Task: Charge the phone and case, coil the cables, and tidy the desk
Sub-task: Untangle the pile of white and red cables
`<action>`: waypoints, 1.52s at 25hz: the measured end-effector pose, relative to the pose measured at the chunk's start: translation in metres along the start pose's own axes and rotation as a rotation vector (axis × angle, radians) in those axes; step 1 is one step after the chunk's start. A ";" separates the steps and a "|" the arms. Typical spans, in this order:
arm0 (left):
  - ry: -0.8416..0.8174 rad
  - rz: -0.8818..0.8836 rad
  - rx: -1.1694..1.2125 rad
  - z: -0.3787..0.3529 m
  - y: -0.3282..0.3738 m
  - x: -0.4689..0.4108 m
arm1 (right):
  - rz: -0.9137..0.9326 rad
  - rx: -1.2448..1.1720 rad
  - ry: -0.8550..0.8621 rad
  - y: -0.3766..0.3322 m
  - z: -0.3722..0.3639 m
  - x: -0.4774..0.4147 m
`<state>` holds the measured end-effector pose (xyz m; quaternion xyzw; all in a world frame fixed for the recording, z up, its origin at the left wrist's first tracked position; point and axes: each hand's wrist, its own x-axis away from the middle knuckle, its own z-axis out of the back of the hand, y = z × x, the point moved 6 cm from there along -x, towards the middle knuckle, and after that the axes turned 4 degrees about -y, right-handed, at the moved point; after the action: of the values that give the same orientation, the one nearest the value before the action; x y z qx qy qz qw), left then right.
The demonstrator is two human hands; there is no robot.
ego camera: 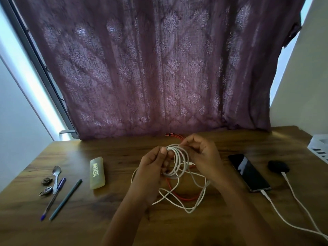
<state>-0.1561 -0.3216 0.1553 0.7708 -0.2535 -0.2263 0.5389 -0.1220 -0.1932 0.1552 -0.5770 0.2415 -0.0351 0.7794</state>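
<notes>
Above the middle of the wooden desk [124, 226], my left hand [152, 167] grips a coil of white cable [177, 162] by its left side. My right hand [202, 155] pinches a strand at the coil's top right. The cable's loose remainder [188, 201] trails in loops on the desk below. A red cable [184, 197] lies under those loops, and its far end [174, 135] shows behind my right hand. On the right, a black phone [248, 172] lies screen up with a white charging cable [276, 210] plugged in. A black case [278, 166] beside it also has a white cable [294, 194] plugged in.
On the left lie a yellowish translucent case [97, 173], a dark green pen [66, 198], a purple pen [53, 197], a spoon [56, 176] and two small dark items [46, 185]. A white slotted tray [319, 148] sits at the right edge. A purple curtain [159, 68] hangs behind.
</notes>
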 end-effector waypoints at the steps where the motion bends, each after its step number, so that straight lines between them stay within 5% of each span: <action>1: 0.015 -0.011 -0.010 0.001 -0.001 0.000 | -0.006 -0.005 0.000 0.001 0.002 0.000; 9: 0.395 -0.336 -0.692 0.023 0.001 -0.001 | -0.300 -0.293 -0.071 0.003 -0.012 0.019; 12: 0.415 -0.447 -0.836 0.013 0.006 0.005 | -0.267 -0.183 -0.054 -0.006 -0.015 0.025; 17: 0.386 -0.418 -0.858 0.013 -0.001 0.005 | -0.325 -0.303 -0.078 -0.002 -0.017 0.024; 24: 0.378 -0.364 -0.764 0.012 0.004 0.003 | -0.360 -0.874 -0.143 0.004 -0.028 0.022; 26: 0.424 -0.361 -0.733 0.015 0.003 0.003 | -0.343 -0.820 -0.128 0.005 -0.028 0.021; 34: 0.560 -0.387 -0.685 0.019 -0.002 0.001 | -0.096 0.035 0.197 -0.003 -0.014 0.029; 38: 0.510 -0.407 -0.726 0.016 -0.006 0.002 | -0.160 0.084 0.214 0.000 -0.017 0.031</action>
<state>-0.1639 -0.3322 0.1450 0.5980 0.1379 -0.2048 0.7625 -0.1022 -0.2184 0.1410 -0.5542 0.2745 -0.1686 0.7675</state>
